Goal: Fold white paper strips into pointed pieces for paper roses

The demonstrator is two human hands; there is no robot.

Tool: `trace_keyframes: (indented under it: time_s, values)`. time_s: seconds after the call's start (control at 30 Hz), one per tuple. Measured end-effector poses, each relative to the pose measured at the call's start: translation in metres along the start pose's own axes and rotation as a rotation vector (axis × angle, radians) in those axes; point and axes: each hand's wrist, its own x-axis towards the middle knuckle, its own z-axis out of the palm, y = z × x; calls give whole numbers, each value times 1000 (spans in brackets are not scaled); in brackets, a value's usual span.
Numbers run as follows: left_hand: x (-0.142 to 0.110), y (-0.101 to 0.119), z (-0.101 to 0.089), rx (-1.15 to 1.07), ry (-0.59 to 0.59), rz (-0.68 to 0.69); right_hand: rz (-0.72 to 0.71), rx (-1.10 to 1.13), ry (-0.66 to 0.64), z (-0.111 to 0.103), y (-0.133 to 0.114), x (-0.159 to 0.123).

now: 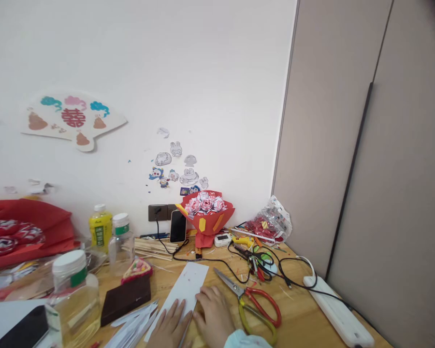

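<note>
My left hand [172, 324] lies with its fingers spread on a long white strip of paper [190, 275], pressing it to the wooden table. My right hand [215, 311] rests at the strip's right edge, fingertips on the paper and thumb apart. A thin dark edge shows between the two hands; I cannot make out what it belongs to. Just right of my right hand, large scissors [244, 292] with one red and one yellow handle lie with their blades together. Left of my left hand is a heap of cut white paper strips [132, 328].
A red-wrapped paper bouquet [206, 217] and a phone [178, 225] stand by the wall. Plastic jars [72, 299], a yellow bottle [100, 227] and a dark brown box [126, 297] crowd the left. Black cables [286, 275] and a white power strip [337, 311] occupy the right.
</note>
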Motion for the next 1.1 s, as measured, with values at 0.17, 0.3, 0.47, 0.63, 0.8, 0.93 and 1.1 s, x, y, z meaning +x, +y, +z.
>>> trace_keyframes:
  time_s: [0.17,0.3,0.47,0.63,0.8,0.93,1.1]
  values:
    - [2,4,-12,-48,-145,-150,-3,-26,-12,-7,-3,-1]
    - [5,5,-18,-79,-217,-174,-20,-40,-41,-10,-5,-1]
    - [5,8,-21,-92,-152,-113,-13,-31,-57,-10,-3,-2]
    - [5,8,-33,-22,-110,-157,-2,-3,-79,-9,0,-2]
    - [15,-9,-68,79,-72,-385,73,-3,-57,-8,2,-2]
    - [18,-30,-90,197,-193,-545,59,-9,-84,-6,4,-2]
    - [13,-34,-90,171,-343,-591,63,-13,-82,-3,5,-2]
